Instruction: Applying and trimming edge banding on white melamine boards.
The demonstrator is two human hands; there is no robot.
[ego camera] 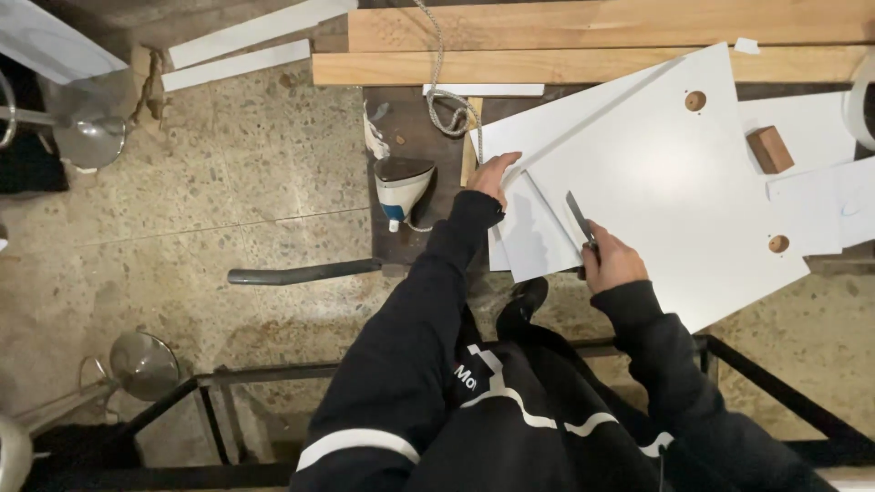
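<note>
The top white panel lies tilted on a dark bench, over at least one more white panel whose corner shows beneath it. The right hand sits at the top panel's near edge, fingers curled tight round the handle of a blade that points up and away from the knuckles, lying across the panel's edge. The left hand lies flat on the panels' left corner, fingers together and pressing down. Two round holes show in the top panel, one far beyond the right fingers, one to their right. Just left of the left fingers one iron stands on the bench, with a cord looping above it. One small wooden block rests beyond the panel to the right. Two long wooden planks lie across the far side.
</note>
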